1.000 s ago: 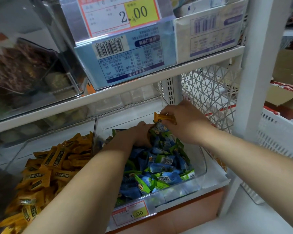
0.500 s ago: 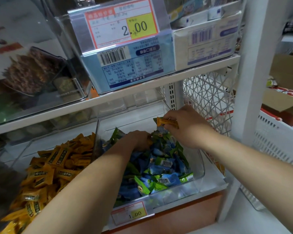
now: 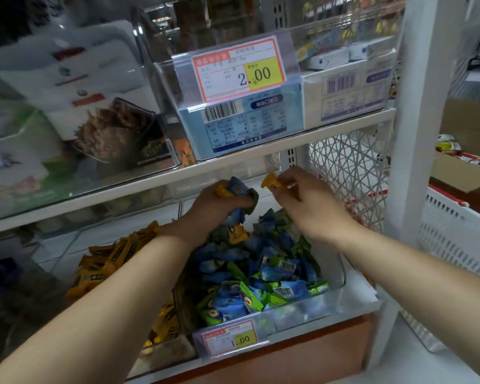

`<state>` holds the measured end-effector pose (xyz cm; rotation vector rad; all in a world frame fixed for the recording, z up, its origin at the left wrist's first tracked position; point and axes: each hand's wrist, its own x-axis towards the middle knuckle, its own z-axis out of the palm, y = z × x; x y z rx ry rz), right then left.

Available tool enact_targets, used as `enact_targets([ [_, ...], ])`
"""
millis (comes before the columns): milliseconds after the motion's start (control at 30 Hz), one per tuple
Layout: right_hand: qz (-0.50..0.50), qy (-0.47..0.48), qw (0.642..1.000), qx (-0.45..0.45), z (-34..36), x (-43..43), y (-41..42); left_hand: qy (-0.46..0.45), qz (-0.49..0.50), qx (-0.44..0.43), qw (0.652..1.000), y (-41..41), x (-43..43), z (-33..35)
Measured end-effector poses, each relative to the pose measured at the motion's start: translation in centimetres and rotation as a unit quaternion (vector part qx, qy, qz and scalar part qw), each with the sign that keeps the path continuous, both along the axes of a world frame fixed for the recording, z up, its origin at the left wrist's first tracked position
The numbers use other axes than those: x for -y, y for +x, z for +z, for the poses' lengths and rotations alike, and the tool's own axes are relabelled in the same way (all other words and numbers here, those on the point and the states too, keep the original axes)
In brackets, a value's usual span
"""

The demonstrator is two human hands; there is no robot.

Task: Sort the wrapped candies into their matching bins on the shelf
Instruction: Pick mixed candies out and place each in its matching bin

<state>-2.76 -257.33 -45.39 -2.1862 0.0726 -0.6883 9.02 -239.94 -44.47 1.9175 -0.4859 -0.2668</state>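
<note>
Right hand (image 3: 311, 206) pinches an orange candy (image 3: 270, 182); left hand (image 3: 214, 209) grips a seemingly mixed clutch (image 3: 237, 189); the orange bin (image 3: 100, 231) lies leftward, nearer the left.

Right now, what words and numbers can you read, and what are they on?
"2.00": upper price tag, on the top clear bin.
"1.00": lower price tag, on the blue-and-green candy bin.
Too blurred to read: small print on both tags, the blue box label, the white box label, the candy wrappers.
</note>
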Motion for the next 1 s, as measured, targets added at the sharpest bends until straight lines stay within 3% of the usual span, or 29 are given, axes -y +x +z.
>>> enact_targets([
  [133,0.13,0.222,0.962,-0.093,0.6,-2.9,-0.1,-0.033,-0.038,-0.045,0.998,-1.9,-0.7,-1.2],
  [267,0.112,0.161,0.973,-0.12,0.4,-3.7,-0.1,-0.04,-0.023,-0.06,0.997,-3.0,-1.0,-2.5],
  [467,0.034,0.17,0.974,-0.148,0.5,-2.5,0.1,-0.063,-0.045,-0.1,0.992,-3.8,-1.7,-3.3],
  [567,-0.002,0.028,0.985,-0.168,0.8,-1.5,-0.4,-0.096,0.013,-0.124,0.988,-3.3,-1.8,-3.6],
  [633,0.008,-0.12,0.971,-0.205,1.0,-1.5,-0.8,-0.108,0.029,-0.138,0.984,-3.0,-1.9,-3.7],
  [700,0.009,-0.18,0.965,-0.191,1.1,-1.8,-1.0,-0.114,0.028,-0.152,0.981,-2.9,-1.9,-3.6],
  [800,0.01,-0.116,0.981,-0.154,1.0,-2.2,-1.2,-0.098,0.019,-0.139,0.985,-2.8,-2.0,-3.7],
  [900,0.037,-0.001,0.98,-0.193,0.1,-2.9,-1.1,-0.094,0.037,-0.112,0.989,-2.9,-2.0,-3.8],
  [1000,0.054,0.014,0.979,-0.197,-1.1,-3.7,-1.2,-0.1,0.075,-0.088,0.988,-2.8,-2.1,-3.9],
])
